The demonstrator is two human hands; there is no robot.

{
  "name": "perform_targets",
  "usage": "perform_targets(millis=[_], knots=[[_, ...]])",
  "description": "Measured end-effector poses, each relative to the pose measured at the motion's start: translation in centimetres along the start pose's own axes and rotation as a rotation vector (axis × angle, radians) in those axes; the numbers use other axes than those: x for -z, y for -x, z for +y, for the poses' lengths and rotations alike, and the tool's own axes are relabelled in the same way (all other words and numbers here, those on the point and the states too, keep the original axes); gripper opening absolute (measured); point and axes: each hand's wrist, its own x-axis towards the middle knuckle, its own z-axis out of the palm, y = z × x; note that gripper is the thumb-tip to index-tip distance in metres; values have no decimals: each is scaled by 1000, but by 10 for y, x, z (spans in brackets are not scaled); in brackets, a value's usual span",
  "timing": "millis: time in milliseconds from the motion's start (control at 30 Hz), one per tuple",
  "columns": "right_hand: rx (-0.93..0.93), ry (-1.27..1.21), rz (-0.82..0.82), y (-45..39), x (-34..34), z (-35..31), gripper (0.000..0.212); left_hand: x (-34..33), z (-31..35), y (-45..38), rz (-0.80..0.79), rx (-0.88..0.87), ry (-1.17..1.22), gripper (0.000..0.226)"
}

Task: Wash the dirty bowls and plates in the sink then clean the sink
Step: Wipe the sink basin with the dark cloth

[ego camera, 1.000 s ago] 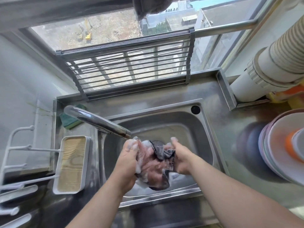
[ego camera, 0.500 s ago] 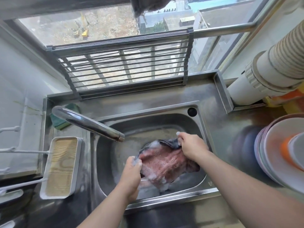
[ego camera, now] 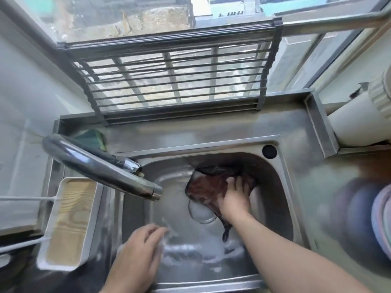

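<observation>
Your right hand (ego camera: 233, 198) lies flat on the dark reddish cloth (ego camera: 208, 187), fingers spread and fairly straight, pressing it vs. the far-right wall of the sink (ego camera: 281, 187); no curl round the fabric that I can make out; a thin tail of the cloth trails down toward the near side, just beside your forearm; the cloth partly covers the round drain (ego camera: 201, 212) at the basin's middle. Your left hand (ego camera: 139, 248) sits low at the near-left of the basin, blurred; fingers look extended and loosely together, holding nothing, w/ foam on the steel just right of them; whether the fingertips touch the bottom, can't tell. Suds streak the near part of the basin floor.

The faucet (ego camera: 101, 168) reaches in from the left, spout end over the basin's left half, well apart from the cloth. Left of the sink: a white tray w/ a wood-grain inset (ego camera: 69, 220); behind the faucet, a green sponge (ego camera: 93, 138) on the counter. A slatted metal rack (ego camera: 173, 81) leans at the window behind. Far right edge: stacked plates (ego camera: 380, 220), blurred, on the counter, apart from the sink; above them a white pipe (ego camera: 359, 121).
</observation>
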Motion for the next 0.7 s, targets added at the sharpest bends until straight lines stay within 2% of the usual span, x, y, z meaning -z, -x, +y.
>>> perform_targets(millis=[67, 133, 200, 300, 367, 433, 500, 600, 700], knots=[[-19, 23, -15, -9, -20, -25, 83, 0, -7, 14, -15, -77, -45, 46], [49, 19, -7, -8, -42, -56, 88, -3, -7, 18, 8, -35, -13, 45], [211, 53, 61, -4, -68, -79, 72, -6, -5, 17, 76, 25, 10, 43], [493, 3, -80, -3, -84, -113, 59, -15, -3, 18, 158, -3, -14, 36], [596, -74, -70, 7, -67, -135, 52, -15, -2, 19, 202, -10, 1, 32], [617, -109, -158, 21, -40, -143, 49, -12, 1, 19, 207, -4, 13, 30], [717, -72, -260, 26, -31, -140, 42, -9, 2, 19, 177, -8, 35, 32], [694, -29, -399, 43, -46, -136, 13, -6, -3, 21, 111, -29, 35, 40], [764, 177, -630, 71, -70, -125, 7, -4, -5, 20, 69, -24, 28, 44]])
